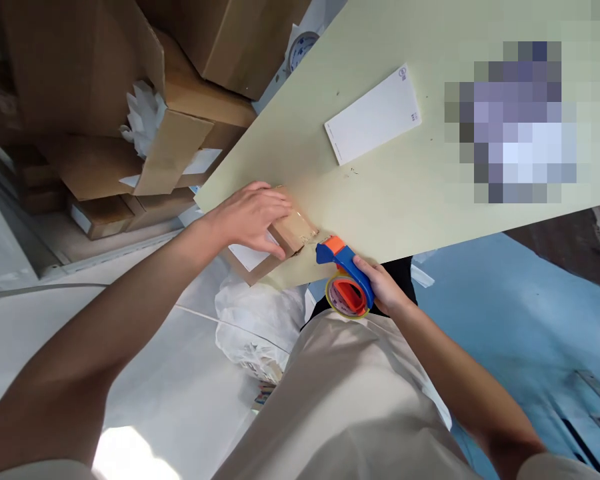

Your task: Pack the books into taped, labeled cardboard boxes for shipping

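My left hand is closed over a small brown cardboard box at the table's near left corner. Its fingers lie across the top, and the thumb presses on the side with a white label. Part of the box is hidden under the hand. Clear tape glints along the box's right end. In my right hand is a blue and orange tape dispenser with a roll of tape on it. The dispenser's head is just right of the box, apart from it.
A white flat box lies on the pale table. Larger cardboard boxes, one open with white paper, stand at the left. A tape roll sits beyond the far edge. Below hangs a white plastic bag. A blurred patch covers the right.
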A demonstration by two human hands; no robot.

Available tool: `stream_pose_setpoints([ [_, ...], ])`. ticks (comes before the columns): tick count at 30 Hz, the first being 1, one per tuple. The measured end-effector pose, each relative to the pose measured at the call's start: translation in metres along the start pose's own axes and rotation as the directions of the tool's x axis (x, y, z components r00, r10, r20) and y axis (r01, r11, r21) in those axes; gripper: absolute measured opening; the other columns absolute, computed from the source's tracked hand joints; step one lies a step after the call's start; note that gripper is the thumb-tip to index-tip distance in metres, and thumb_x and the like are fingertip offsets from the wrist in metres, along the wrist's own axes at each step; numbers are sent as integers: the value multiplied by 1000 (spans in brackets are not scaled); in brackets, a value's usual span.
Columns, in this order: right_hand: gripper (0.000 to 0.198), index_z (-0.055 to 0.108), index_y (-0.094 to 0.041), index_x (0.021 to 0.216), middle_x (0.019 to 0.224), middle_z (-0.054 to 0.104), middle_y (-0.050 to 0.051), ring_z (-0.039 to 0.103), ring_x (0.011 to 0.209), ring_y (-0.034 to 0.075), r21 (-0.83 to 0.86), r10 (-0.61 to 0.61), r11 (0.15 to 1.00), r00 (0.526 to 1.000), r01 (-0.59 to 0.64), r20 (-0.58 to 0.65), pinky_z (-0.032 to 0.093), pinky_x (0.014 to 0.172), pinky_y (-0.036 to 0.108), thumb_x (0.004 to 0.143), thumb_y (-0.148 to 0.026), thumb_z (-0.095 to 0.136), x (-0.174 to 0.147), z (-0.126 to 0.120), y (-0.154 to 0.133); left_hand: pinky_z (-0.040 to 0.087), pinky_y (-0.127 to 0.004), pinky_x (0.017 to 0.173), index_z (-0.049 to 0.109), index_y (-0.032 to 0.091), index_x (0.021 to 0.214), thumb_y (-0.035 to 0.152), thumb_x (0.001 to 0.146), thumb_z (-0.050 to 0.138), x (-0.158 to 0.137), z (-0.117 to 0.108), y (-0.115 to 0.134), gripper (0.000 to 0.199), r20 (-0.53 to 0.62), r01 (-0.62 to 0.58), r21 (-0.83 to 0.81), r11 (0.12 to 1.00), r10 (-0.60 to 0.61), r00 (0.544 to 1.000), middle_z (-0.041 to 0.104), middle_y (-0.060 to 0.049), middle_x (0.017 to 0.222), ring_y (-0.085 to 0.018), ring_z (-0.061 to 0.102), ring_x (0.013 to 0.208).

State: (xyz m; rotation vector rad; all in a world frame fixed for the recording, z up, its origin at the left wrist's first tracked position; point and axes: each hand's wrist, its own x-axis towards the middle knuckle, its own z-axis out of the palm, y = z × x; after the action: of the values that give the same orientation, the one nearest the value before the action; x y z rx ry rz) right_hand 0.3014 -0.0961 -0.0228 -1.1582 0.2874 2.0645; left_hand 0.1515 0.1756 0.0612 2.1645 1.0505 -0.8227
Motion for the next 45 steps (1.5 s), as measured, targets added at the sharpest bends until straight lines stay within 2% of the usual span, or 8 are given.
stream_pose_setpoints([
  [4, 41, 68, -20, 101, 96, 73, 5, 68, 91, 23, -76, -85, 993, 995, 88, 50, 55, 81, 35, 84, -54, 54, 9, 3, -45, 33, -40, 99, 67, 22, 107, 60, 73, 58, -2, -7, -15, 52, 61, -77, 64, 995, 73, 995, 65, -2, 106, -27, 53, 116],
  [8, 53, 67, -18, 100, 93, 72, 6, 67, 93, 24, -230, -201, 948, 974, 221, 108, 55, 80, 39, 88, -62, 40, 26, 18, -110, 35, -41, 95, 61, 14, 117, 65, 76, 55, 0, -15, -18, 66, -128, 117, 114, 986, -102, 987, 65, -6, 106, -27, 55, 108],
  [13, 45, 66, -22, 95, 93, 70, 6, 65, 92, 26, -410, -188, 869, 951, 277, 244, 54, 80, 41, 81, -63, 52, 36, 37, -147, 39, -42, 92, 54, 17, 126, 64, 87, 35, -13, 17, 4, 65, -397, 351, -40, 936, -337, 854, 61, -14, 119, -31, 53, 113],
  [20, 45, 51, -26, 103, 99, 64, 3, 62, 89, 21, -507, -416, 758, 903, 410, 109, 53, 80, 40, 76, -61, 60, 26, 51, -130, 23, -52, 102, 35, 31, 142, 64, 77, 52, -33, 47, 34, 75, -471, -19, 131, 991, 79, 878, 23, -11, 153, -38, 31, 131],
  [31, 80, 37, -29, 141, 133, 53, 3, 50, 120, 28, -740, -363, 427, 848, 520, 386, 38, 105, 48, 65, -14, 59, 0, 15, -126, 27, -52, 95, 39, 32, 136, 65, 77, 50, -35, 45, 42, 68, -455, 101, 89, 991, -49, 889, 37, -12, 138, -40, 36, 122],
  [39, 89, 31, -40, 142, 128, 57, -4, 54, 117, 29, -722, -276, 543, 903, 429, 329, 42, 103, 50, 62, -9, 56, -57, -55, -32, 29, -52, 95, 33, 29, 138, 64, 81, 45, -37, 44, 48, 68, -436, 160, 59, 985, -118, 892, 36, -14, 138, -41, 33, 125],
  [42, 88, 29, -44, 141, 133, 53, -6, 51, 122, 27, -700, -356, 576, 900, 422, 250, 38, 107, 48, 64, -10, 55, -61, -54, -11, 31, -54, 94, 30, 31, 140, 64, 82, 42, -36, 45, 46, 68, -469, 213, -13, 977, -194, 862, 36, -15, 139, -42, 32, 126],
  [45, 85, 30, -38, 141, 133, 52, -2, 50, 122, 27, -696, -449, 572, 876, 435, 179, 36, 108, 48, 64, -12, 56, -46, -29, -35, 34, -57, 91, 25, 32, 143, 64, 83, 37, -33, 45, 34, 69, -502, 338, -186, 923, -385, 775, 35, -16, 141, -42, 33, 126],
])
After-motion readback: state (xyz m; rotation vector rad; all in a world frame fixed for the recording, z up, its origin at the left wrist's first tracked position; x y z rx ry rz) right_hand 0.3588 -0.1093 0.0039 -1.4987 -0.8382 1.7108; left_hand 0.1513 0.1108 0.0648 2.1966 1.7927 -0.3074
